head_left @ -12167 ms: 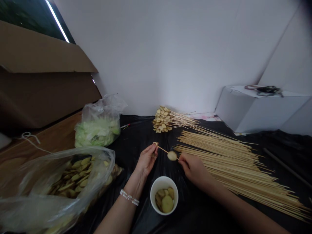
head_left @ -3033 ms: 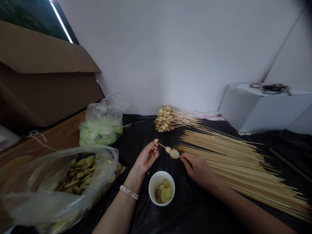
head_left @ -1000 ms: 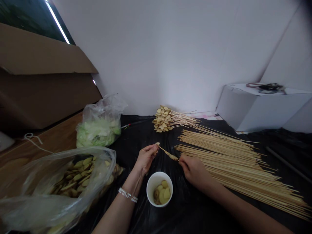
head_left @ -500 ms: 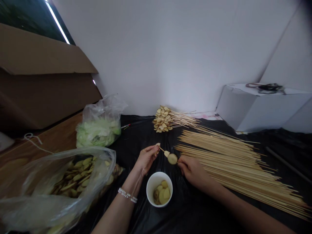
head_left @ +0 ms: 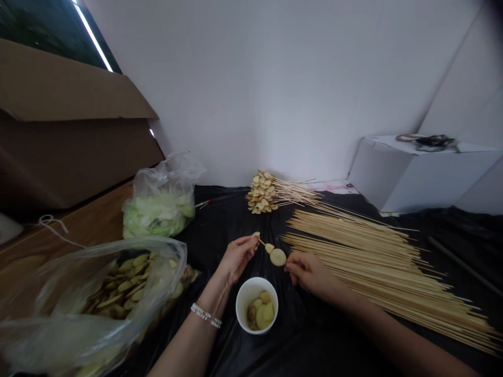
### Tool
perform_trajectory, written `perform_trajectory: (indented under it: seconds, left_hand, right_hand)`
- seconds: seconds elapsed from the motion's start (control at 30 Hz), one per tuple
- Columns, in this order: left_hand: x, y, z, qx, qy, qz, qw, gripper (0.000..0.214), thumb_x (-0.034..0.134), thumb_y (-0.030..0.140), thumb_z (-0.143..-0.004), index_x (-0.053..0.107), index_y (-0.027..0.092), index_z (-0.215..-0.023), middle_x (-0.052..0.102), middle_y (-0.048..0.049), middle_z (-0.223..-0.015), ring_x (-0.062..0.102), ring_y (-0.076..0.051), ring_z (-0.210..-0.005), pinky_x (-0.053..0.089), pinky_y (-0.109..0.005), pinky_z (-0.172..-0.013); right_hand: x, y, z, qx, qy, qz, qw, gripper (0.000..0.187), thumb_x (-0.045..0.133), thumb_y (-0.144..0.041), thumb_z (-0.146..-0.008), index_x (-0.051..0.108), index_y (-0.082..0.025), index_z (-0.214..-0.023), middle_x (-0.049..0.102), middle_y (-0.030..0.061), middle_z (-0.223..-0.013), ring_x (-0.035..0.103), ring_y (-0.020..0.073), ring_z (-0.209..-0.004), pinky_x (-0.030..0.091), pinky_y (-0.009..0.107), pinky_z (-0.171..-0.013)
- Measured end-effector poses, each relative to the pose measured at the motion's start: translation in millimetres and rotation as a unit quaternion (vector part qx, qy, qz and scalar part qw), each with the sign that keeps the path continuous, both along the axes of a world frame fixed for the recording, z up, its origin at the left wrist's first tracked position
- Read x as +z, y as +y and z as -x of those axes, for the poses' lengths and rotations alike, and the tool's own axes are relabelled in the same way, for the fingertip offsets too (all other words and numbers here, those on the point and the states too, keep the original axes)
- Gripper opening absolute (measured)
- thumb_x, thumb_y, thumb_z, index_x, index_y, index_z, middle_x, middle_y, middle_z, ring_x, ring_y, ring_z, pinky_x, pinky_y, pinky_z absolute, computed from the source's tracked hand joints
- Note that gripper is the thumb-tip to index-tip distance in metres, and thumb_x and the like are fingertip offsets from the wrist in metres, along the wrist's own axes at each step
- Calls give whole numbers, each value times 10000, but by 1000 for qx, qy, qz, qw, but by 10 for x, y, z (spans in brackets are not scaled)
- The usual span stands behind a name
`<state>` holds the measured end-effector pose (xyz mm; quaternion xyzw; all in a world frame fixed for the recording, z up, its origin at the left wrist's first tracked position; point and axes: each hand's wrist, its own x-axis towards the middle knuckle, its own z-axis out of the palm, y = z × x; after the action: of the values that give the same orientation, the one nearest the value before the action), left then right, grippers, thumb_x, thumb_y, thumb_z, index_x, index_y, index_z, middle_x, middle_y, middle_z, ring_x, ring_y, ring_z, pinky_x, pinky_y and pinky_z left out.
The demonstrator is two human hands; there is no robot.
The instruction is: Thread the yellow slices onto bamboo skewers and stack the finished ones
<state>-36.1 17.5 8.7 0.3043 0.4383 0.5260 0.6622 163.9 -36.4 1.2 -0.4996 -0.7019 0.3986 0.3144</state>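
My left hand (head_left: pixel 240 255) pinches a small potato slice (head_left: pixel 256 234) at one end of a thin wooden skewer (head_left: pixel 262 241). Further along the skewer are a small potato slice (head_left: pixel 269 248) and a larger round one (head_left: pixel 278 257), its flat face towards me. My right hand (head_left: pixel 308 272) is closed at the other side, thumb and finger on the skewer just beside the larger slice; the rest of that end is hidden by the hand. Below and between my hands stands a white cup (head_left: pixel 238 301) with several potato slices (head_left: pixel 264 313) inside.
Left lie an open clear bag (head_left: pixel 98 332) of potato slices and a bag of pale green vegetable pieces (head_left: pixel 159 212). Loaded skewers (head_left: pixel 262 192) are piled by the wall; bare skewers (head_left: pixel 377 262) spread at right. A cardboard box (head_left: pixel 70 157) and a white box (head_left: pixel 416 175) flank the black sheet.
The larger slice has turned slightly, showing its face more fully. Both hands stay almost where they were, still closed on the skewer and the end slice.
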Motion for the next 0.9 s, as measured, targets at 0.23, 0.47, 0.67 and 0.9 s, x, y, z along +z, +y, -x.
perform_trajectory:
  seconds: [0.23, 0.47, 0.67, 0.9]
  left_hand:
    - [14, 19, 10, 16, -30, -20, 999, 306, 848, 208, -548, 739, 89, -807, 682, -50, -725, 567, -53, -586, 446, -135, -526]
    - [18, 45, 19, 62, -5, -43, 997, 321, 867, 251, -492, 729, 91, -733, 668, -34, -671, 540, -40, -548, 422, -128, -493]
    - [23, 43, 23, 51, -2, -37, 998, 310, 867, 236, -492, 732, 85, -728, 675, -45, -675, 560, -52, -574, 434, -134, -518]
    - [31, 18, 13, 26, 7, -31, 999, 305, 854, 234, -522, 741, 81, -761, 676, -52, -687, 558, -55, -580, 424, -132, -513]
  right_hand:
    - [50, 29, -8, -30, -15, -78, 996, 216, 455, -232, -841, 539, -202, -645, 576, -20, -570, 525, 130, -556, 371, 238, -564]
    - [91, 31, -40, -6, -81, -68, 994, 286, 441, -247, -875, 571, -193, -626, 599, -2, -584, 533, 129, -570, 346, 238, -571]
    - [30, 8, -54, -44, -153, -188, 969, 257, 408, -213, -880, 586, -184, -697, 637, 45, -709, 553, 161, -669, 346, 265, -631]
    - [45, 16, -33, 15, -74, -39, 996, 258, 396, -243, -867, 572, -191, -685, 581, 0, -557, 522, 139, -540, 346, 242, -548]
